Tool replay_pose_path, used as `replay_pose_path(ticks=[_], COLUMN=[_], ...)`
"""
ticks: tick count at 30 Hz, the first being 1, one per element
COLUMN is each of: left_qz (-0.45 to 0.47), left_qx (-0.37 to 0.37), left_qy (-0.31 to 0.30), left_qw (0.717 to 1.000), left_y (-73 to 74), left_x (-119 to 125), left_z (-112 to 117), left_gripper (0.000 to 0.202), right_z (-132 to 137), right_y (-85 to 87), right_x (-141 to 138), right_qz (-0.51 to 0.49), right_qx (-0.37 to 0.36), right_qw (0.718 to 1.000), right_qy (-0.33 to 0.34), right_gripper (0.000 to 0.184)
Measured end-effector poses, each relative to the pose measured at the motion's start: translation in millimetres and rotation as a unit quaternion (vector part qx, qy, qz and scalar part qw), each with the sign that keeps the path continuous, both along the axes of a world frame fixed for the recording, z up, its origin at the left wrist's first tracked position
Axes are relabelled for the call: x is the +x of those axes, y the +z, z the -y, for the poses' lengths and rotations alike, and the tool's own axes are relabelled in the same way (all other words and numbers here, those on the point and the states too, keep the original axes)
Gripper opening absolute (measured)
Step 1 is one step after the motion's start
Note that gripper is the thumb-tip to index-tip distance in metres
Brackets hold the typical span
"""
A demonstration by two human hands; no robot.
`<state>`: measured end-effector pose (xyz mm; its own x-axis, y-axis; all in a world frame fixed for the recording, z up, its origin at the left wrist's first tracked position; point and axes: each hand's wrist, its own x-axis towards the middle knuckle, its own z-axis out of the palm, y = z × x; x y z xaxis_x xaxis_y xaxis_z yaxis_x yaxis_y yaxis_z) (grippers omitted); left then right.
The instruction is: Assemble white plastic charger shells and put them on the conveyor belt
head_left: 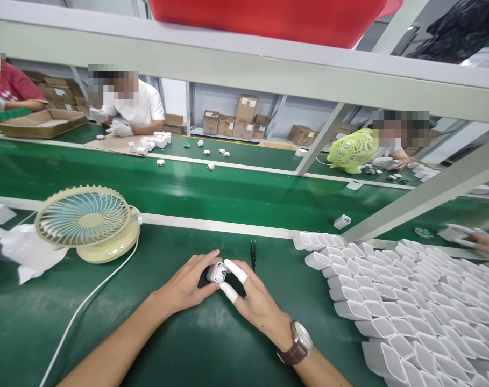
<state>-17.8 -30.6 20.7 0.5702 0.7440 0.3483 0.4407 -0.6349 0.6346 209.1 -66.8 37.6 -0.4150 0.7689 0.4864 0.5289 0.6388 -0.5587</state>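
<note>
Between my two hands is a small white plastic housing (215, 273), its open end facing right with a dark and white part showing inside. My left hand (188, 282) grips it from the left, thumb below and fingers above. My right hand (252, 293), with white finger cots on its thumb and a finger and a watch on the wrist, pinches at the open end. Black tweezers (253, 255) lie on the green table just beyond my right hand. Many similar white housings (389, 301) stand in packed rows to the right, their open ends up.
A cream fan (91, 220) stands at the left, its white cable (86, 301) running along the table. Past the bench edge is a green conveyor belt (244, 193) carrying a few white parts. A slanted metal post (422, 188) rises at right. A co-worker's hand (482, 242) reaches in there.
</note>
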Motion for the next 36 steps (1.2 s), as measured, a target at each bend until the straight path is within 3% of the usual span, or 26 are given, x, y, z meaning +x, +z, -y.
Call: replay_pose_path(ticks=[5,10,15,19,26,36], left_qz=[-0.004,0.011,0.031,0.043,0.050,0.066], left_qx=[-0.026,-0.039,0.022,0.096,0.147,0.124], left_qy=[-0.008,0.013,-0.021,-0.045,-0.033,-0.038], left_qw=[1.000,0.999,0.999,0.993,0.987,0.989], left_y=[5.0,2.3,-0.9,-1.1,1.0,3.9], left_x=[2,-1,-3,-2,-1,4], left_z=[5,-1,-7,-7,-5,-1], left_gripper=[0.059,0.045,0.016,0.016,0.019,0.012], right_z=[0,-4,-6,-5,-5,-4], right_y=[6.1,-1.4,-4.9,-3.4,-3.2,2.7], right_x=[1,3,6,8,10,8], right_qz=[-0.026,-0.010,-0.003,0.017,0.018,0.026], right_qx=[-0.011,-0.027,-0.004,0.034,0.081,0.094], right_qw=[1.000,0.999,1.000,0.999,0.996,0.995], right_qy=[-0.004,0.015,0.029,0.026,0.027,0.032], right_gripper=[0.050,0.043,0.041,0.043,0.048,0.040])
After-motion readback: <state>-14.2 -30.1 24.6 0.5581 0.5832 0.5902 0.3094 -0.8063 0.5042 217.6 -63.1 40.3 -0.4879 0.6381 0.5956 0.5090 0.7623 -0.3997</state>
